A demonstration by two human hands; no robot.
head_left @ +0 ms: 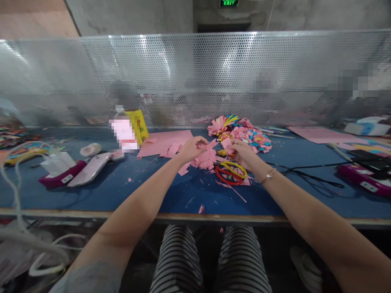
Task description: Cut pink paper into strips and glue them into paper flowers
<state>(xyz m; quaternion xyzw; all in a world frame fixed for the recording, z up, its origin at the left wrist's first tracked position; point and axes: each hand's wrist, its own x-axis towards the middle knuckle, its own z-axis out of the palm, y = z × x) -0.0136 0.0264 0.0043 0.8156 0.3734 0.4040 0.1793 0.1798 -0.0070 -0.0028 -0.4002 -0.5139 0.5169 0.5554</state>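
My left hand (191,148) is closed, pinching a pink paper flower piece (205,158) over the blue table (122,187). My right hand (241,152) is closed on a small pink paper piece (226,144) right beside it, a thin bracelet on its wrist. Red and yellow scissors (229,171) lie just below both hands among pink scraps. A heap of finished pink paper flowers (241,132) sits just behind my right hand.
Pink paper sheets (166,143) lie behind my left hand, more (316,134) at far right. A yellow glue bottle (138,125), a tape roll (90,149), a phone (90,169) and a magenta box (59,175) sit left. Black cable (305,174) and a magenta box (363,179) lie right. A perforated metal screen (195,73) bounds the back.
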